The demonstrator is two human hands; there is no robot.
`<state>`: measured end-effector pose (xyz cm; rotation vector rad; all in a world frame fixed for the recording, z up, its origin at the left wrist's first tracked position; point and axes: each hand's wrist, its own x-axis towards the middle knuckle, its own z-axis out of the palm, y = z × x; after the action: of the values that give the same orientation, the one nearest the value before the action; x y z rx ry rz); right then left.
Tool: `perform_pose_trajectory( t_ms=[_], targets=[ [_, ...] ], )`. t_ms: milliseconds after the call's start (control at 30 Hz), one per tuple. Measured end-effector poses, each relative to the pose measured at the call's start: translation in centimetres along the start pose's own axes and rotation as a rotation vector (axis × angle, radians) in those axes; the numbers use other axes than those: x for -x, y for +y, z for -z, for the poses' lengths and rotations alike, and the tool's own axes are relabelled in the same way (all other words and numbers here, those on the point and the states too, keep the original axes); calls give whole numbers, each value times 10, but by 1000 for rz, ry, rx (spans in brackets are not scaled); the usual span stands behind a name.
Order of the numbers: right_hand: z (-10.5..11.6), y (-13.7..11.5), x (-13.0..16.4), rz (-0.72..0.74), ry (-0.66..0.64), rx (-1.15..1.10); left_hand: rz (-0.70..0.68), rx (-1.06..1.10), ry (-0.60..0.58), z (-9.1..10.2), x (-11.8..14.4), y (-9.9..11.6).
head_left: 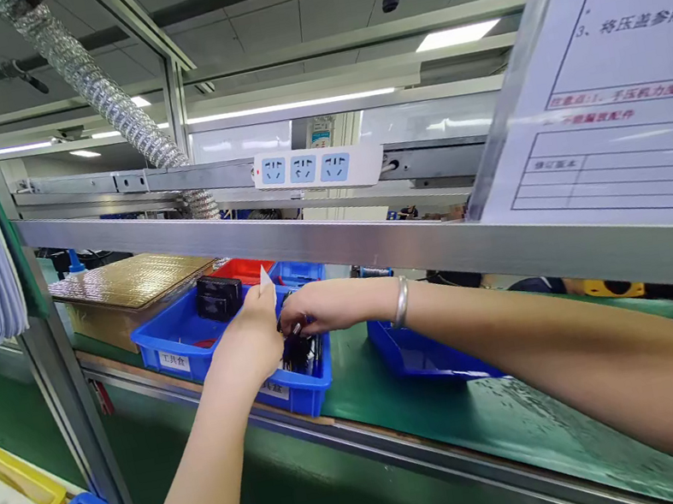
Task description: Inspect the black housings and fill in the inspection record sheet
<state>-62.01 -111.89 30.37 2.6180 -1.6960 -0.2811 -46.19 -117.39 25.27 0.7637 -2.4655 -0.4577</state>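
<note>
A head-worn camera looks forward and down across a factory workbench. Two bare forearms reach away from the viewer, under a metal shelf rail (374, 245), toward a blue bin (193, 342) on a green conveyor belt (404, 414).

The left hand (252, 336) comes up from about 6 o'clock and is seen from the back. Its fingers are curled together, and its fingertips pinch a small white slip (265, 279) that sticks up at 12 o'clock from the hand. The right hand (326, 306) enters from 3 o'clock, a silver bracelet (401, 301) on its wrist. Its fingers are bent and drawn together over a cluster of small dark parts (298, 350). The parts lie in the near right corner of the blue bin, directly below the right fingertips and at about 4 o'clock from the left hand. Whether the right fingers actually grip a part cannot be told, as the left hand partly hides them.

A black box (219, 297) sits in the same bin, at 10 o'clock from the left hand. Behind it stands a red bin (241, 269). A second blue bin (420, 354) lies under the right forearm. A white power strip (315, 169) is mounted on the rail above. A yellow tray (22, 481) sits at lower left, and a printed instruction sheet (629, 105) hangs at upper right.
</note>
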Motion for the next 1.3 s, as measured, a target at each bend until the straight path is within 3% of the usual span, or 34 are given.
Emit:
perform_pose_trajectory(
  t_ms=[133, 300, 467, 700, 867, 933, 1100, 1167, 1300],
  targets=[
    [8, -5, 2, -25, 8, -2, 0, 17, 9, -1, -1, -2],
    [10, -8, 11, -28, -217, -11, 19, 41, 26, -3, 1, -3],
    [-2, -10, 10, 31, -219, 45, 32, 47, 92, -8, -5, -7],
    [-10, -8, 11, 21, -64, -80, 79, 156, 124, -11, -14, -8],
    [7, -9, 13, -109, 246, -338, -17, 228, 92, -11, -11, -8],
    [12, -11, 8, -139, 331, -477, -63, 200, 148, -8, -9, -6],
    [7, -7, -9, -292, 295, -476, 12, 129, 491, -2, -2, -4],
    [1, -2, -14, -377, 285, -418, 1, 221, 495, -2, 0, -5],
    [-7, 9, -24, -389, 283, -379, -35, 386, 416, -3, 1, -7]
  ],
)
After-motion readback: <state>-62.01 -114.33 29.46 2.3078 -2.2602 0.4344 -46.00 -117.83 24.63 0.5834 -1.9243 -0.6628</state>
